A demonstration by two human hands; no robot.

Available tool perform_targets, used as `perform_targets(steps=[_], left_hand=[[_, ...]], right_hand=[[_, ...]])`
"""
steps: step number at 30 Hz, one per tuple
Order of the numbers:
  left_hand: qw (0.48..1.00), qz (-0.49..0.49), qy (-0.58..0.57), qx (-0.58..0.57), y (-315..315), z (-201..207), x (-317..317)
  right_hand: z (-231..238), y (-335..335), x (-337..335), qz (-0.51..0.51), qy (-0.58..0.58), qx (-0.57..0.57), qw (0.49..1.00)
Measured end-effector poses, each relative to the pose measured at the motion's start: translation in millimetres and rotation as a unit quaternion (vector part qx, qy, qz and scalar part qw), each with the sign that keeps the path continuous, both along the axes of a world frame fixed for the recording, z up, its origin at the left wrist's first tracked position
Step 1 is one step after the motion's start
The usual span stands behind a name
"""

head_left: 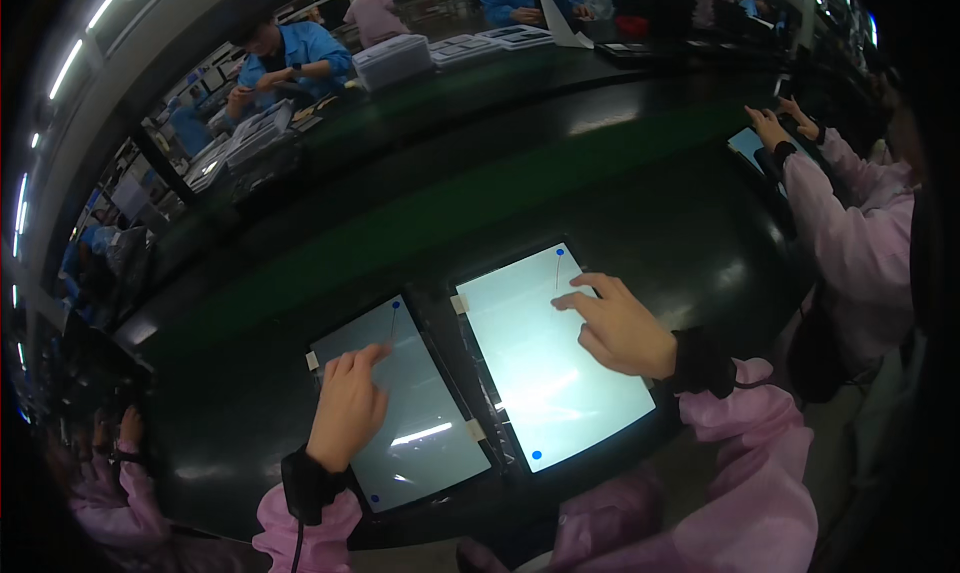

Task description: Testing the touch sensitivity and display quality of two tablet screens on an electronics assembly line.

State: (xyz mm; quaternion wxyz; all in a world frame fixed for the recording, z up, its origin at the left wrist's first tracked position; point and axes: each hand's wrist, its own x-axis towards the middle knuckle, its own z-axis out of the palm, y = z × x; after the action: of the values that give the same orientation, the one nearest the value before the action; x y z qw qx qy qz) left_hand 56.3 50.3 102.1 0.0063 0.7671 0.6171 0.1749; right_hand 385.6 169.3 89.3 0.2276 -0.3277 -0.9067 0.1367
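Two tablets lie side by side on the dark bench in front of me, both with lit screens. The left tablet [420, 403] has a dimmer grey-green screen, the right tablet [540, 383] a bright pale one. Each screen shows blue dots at two opposite ends and a thin line running from the upper dot. My left hand [347, 403] is over the left tablet, its fingers stretched out and the index fingertip at the line's lower end. Over the right tablet is my right hand [622, 328], fingers apart, a fingertip by the line's end. Neither hand grips anything.
White tabs and clear film edge the tablets. A green strip [400, 208] crosses the dark bench [230, 403] beyond them. At right, a person in pink [850, 203] works on another tablet [750, 148]. White trays [392, 63] and people in blue [300, 58] are across the bench.
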Motion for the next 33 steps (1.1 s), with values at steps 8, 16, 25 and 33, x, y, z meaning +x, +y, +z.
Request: perform_targets(steps=[8, 16, 25, 33], left_hand=[[1.000, 0.018, -0.002, -0.005, -67, -5, 14], [0.996, 0.083, -0.041, -0.020, -126, -6, 26], [0.988, 0.140, -0.050, -0.034, -161, -5, 37], [0.985, 0.161, -0.035, -0.042, -176, -7, 41]], right_hand=[[-1, -52, 5, 0.070, -0.001, -0.029, 0.997], [8, -93, 2, 0.152, -0.047, -0.055, 0.986], [5, -112, 1, 0.194, -0.051, -0.042, 0.979], [4, -116, 5, 0.190, -0.085, -0.022, 0.978]])
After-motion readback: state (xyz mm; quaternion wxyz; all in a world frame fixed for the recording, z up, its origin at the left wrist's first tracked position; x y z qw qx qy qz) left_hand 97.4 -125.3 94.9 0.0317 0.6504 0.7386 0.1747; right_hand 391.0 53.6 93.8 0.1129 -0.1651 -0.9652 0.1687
